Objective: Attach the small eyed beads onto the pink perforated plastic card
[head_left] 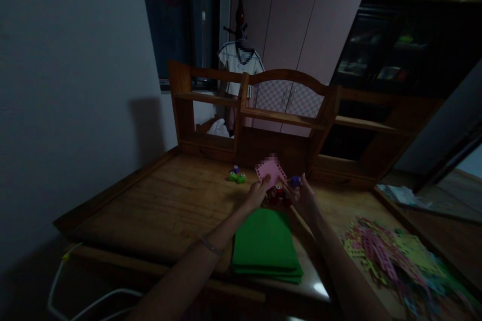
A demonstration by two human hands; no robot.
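Pink paper (270, 171) above wooden desk (165, 205)

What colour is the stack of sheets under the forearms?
Green stack of sheets, clearest in the head view.

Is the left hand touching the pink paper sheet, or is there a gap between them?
Touching. In the head view the left hand has its fingertips pressed onto the lower edge of the pink paper sheet, holding it up above the desk.

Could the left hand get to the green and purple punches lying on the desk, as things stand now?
Probably yes, but not freely. The left hand is pinching the pink paper, so it is occupied. The green and purple punches lie just to its left on bare wooden desk, with nothing between them.
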